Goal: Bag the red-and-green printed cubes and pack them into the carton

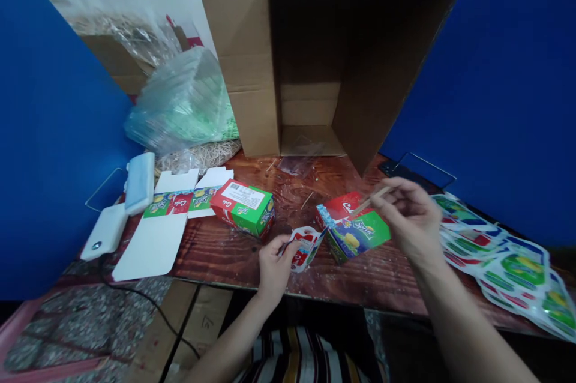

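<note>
My left hand [275, 263] is closed on a small packet [302, 254] with white edges and red print, held over the table's front edge. Raised at the right, my right hand [407, 215] pinches what look like thin wooden sticks [371, 200], pointing down and left. Below the sticks lies a red and green carton [355, 236] marked Cola and Sprits. Another such carton [243, 206], with a white barcode label on top, rests left of my left hand. Farther left, an unfolded carton [155, 239] shows its white inside panels.
A large cardboard box [249, 71] stands open toward me at the back. Clear plastic bags [184, 101] with shredded filler pile up left of it. Several printed sheets [517, 269] overlap at the right edge. White devices [105, 233] with a cable sit at the left. Blue panels flank the table [216, 257].
</note>
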A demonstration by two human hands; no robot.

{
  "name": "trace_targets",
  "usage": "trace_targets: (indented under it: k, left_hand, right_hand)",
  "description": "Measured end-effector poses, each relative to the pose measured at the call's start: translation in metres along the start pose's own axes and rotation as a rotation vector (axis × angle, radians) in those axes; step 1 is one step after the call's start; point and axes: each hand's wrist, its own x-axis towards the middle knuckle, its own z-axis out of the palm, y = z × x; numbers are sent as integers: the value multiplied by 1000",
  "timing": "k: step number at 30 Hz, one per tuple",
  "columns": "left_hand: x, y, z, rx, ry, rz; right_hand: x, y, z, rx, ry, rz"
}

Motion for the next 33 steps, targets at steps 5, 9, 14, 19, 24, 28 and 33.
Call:
trace_targets:
  k: [5,9,14,19,24,28,33]
  left_hand:
    - [-2,-2,1,-16,-8,-25]
    - [-2,0,-1,-42,-34,-51]
    - [-3,1,-3,-86,-53,-98]
    - [-2,0,-5,-70,-56,-69]
    - [-1,-4,-9,-84,-50,-84]
    - [0,-6,-11,-119,-76,-98]
    - [0,-4,-12,-106,-106,-108]
  right_hand:
    - [-25,2,57,118,-205,-52]
    - [-31,15,64,115,-331,-37]
    - [-35,17,63,176,-322,-40]
    - [-32,12,67,39,-470,-128]
    - [-32,8,68,-16,-526,-171]
    - [-36,10,72,91,-400,122]
    - [-36,10,76,191,-359,244]
